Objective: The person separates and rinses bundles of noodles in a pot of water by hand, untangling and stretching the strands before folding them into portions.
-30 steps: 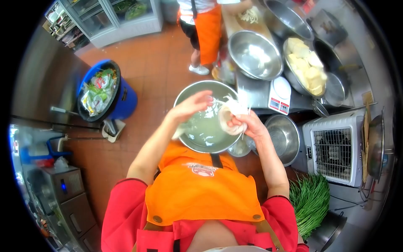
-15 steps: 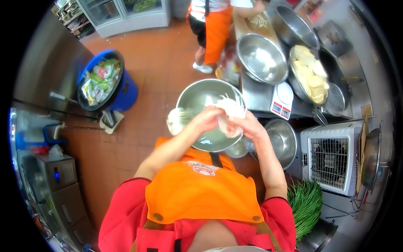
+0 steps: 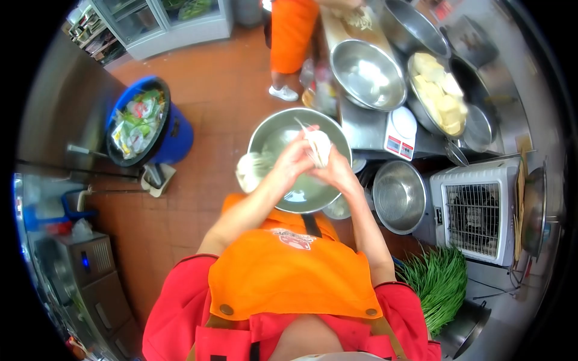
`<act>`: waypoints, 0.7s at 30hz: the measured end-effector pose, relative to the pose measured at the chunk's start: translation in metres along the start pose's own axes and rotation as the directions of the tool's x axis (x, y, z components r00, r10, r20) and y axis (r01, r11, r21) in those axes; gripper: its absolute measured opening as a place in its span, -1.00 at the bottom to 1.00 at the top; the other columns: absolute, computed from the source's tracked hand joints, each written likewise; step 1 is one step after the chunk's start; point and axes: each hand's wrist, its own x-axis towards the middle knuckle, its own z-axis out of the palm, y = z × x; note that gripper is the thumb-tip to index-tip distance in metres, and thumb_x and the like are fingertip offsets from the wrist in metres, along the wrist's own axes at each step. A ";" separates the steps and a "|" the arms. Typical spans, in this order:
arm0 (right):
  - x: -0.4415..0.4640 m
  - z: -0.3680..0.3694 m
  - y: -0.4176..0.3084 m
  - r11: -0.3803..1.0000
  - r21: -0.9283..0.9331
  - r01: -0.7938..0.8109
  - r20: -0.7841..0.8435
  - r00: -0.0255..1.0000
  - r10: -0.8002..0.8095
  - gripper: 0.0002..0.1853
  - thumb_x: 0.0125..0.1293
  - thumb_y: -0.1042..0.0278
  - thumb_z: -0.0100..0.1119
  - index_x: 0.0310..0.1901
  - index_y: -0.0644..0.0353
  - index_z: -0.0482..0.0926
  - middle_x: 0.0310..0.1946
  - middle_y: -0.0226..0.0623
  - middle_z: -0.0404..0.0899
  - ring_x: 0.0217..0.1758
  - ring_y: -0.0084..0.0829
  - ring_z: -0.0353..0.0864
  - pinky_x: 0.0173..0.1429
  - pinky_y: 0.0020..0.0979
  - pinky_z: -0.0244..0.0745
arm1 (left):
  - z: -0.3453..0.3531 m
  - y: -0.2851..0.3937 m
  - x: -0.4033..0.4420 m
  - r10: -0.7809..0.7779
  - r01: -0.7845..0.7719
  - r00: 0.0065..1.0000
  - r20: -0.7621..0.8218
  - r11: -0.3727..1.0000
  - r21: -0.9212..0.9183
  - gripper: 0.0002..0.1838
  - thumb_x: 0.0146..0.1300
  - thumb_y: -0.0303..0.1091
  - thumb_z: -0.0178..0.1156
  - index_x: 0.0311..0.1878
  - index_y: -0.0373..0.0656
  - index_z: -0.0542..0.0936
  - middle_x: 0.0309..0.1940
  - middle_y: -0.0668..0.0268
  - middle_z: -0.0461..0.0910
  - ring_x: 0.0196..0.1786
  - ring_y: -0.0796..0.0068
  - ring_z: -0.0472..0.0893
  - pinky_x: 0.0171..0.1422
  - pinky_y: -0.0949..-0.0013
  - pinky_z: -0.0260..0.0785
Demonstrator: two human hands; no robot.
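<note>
A bundle of white, noodle-like strands (image 3: 320,148) is between my two hands, above a steel basin (image 3: 346,133) of cloudy water. From the left, my left hand (image 3: 291,157) grips it, with a few thin ends sticking up past the fingers. My right hand (image 3: 335,170) wraps the lower right side of the bundle. Its exact kind is not clear. A second white bundle (image 3: 248,172) hangs over the basin's left rim.
A scale (image 3: 400,133) and steel bowl (image 3: 368,75) sit on the right counter, beside a bowl of pale yellow chunks (image 3: 441,96). Green stalks (image 3: 435,286) stand lower right. A blue bin (image 3: 179,135) is left. A co-worker in an orange apron (image 3: 290,36) stands ahead.
The strands were looped and spread between my hands; now they are gathered into a compact, more upright bundle. My hands have come closer together and shifted slightly left.
</note>
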 end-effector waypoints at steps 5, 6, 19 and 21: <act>0.010 0.015 0.004 0.998 0.038 -0.055 -0.080 0.995 0.057 -0.48 -0.01 0.21 0.30 0.01 0.24 0.47 -0.17 0.04 0.61 -0.05 0.03 0.59 0.03 -0.18 0.49 | 0.000 -0.002 0.000 0.006 -0.006 1.000 0.007 1.000 -0.002 -0.50 0.07 -0.72 0.08 0.14 -0.23 0.38 -0.06 0.14 0.51 0.02 0.24 0.55 0.19 0.14 0.41; 0.009 0.018 0.007 0.996 0.058 -0.060 -0.117 0.991 0.066 -0.50 0.00 0.22 0.29 -0.01 0.23 0.48 -0.17 0.03 0.61 -0.05 0.03 0.59 0.02 -0.18 0.49 | -0.002 -0.002 0.001 0.012 -0.012 1.000 -0.011 1.000 0.016 -0.50 0.06 -0.74 0.09 0.13 -0.26 0.40 -0.06 0.13 0.52 0.03 0.24 0.55 0.23 0.14 0.38; 0.017 0.026 0.071 0.986 -0.049 -0.159 0.023 0.987 0.160 -0.62 0.04 0.29 0.19 -0.06 0.15 0.59 -0.21 -0.02 0.64 -0.11 -0.05 0.62 0.01 -0.24 0.49 | -0.037 0.010 0.007 -0.107 0.053 0.992 0.073 0.850 0.524 -0.54 0.13 -0.53 0.27 0.13 -0.15 0.43 -0.03 0.25 0.52 0.08 0.38 0.51 0.23 0.33 0.33; 0.014 0.022 0.073 0.969 0.141 -0.202 0.057 0.979 0.196 -0.60 0.06 0.26 0.19 -0.02 0.13 0.59 -0.17 -0.03 0.63 -0.09 -0.13 0.64 -0.01 -0.30 0.49 | -0.028 0.023 0.001 -0.133 0.034 0.987 0.093 0.732 0.680 -0.51 0.14 -0.48 0.30 0.16 -0.13 0.41 0.00 0.24 0.50 0.12 0.40 0.47 0.25 0.37 0.29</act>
